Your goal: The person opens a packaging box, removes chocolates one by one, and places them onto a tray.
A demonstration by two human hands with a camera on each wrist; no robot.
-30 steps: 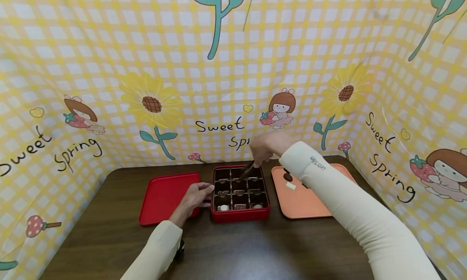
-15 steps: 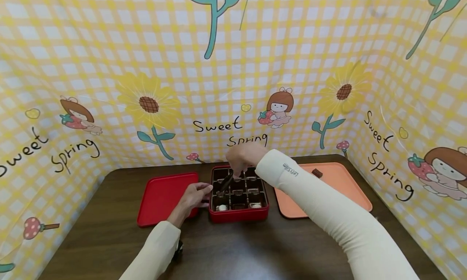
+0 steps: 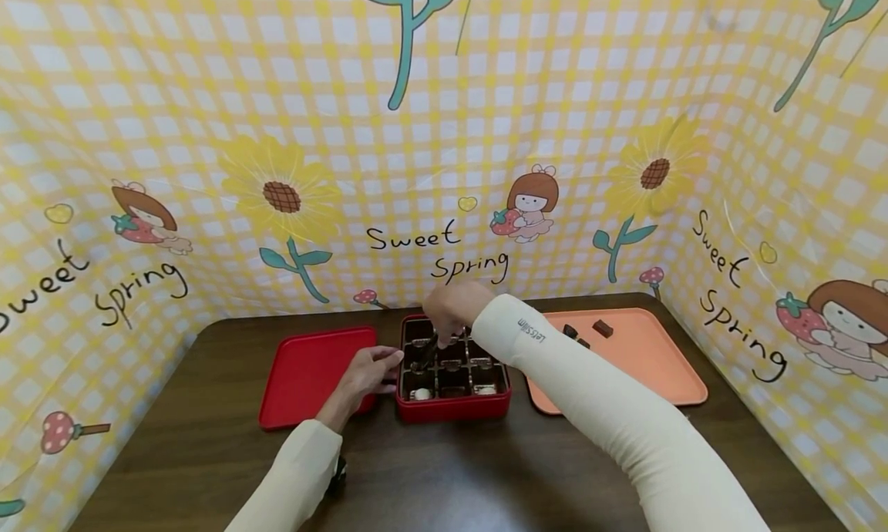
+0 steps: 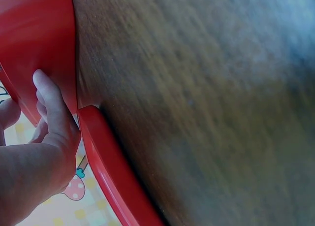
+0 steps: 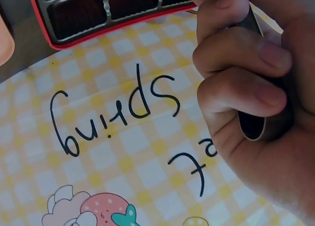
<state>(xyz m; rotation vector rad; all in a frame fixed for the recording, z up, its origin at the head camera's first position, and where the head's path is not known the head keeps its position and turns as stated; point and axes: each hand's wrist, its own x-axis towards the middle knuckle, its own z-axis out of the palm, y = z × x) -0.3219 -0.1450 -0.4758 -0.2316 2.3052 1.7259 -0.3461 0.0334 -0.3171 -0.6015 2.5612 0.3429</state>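
Note:
A red box (image 3: 454, 413) with a dark divided insert stands mid-table. White round pieces (image 3: 421, 394) sit in its front compartments. My left hand (image 3: 368, 374) rests against the box's left side; in the left wrist view its fingers (image 4: 51, 98) lie fairly straight along the red wall. Above the box, my right hand (image 3: 454, 310) grips dark tongs (image 3: 426, 355), tips pointing down into the left column, around the middle row. The right wrist view shows the fingers curled round the tongs' rounded end (image 5: 280, 115). What the tips hold is too small and dark to tell.
A red lid (image 3: 312, 382) lies left of the box, partly behind the left hand. On the right, an orange tray (image 3: 666, 362) carries a brown chocolate block (image 3: 603, 328) and dark pieces (image 3: 570, 332), partly covered by the right sleeve. A checked cloth (image 3: 388, 170) rises behind the table.
My right hand with the tongs has moved left from the box's right back to above its left column, then lowered slightly. The left hand stays at the box's side.

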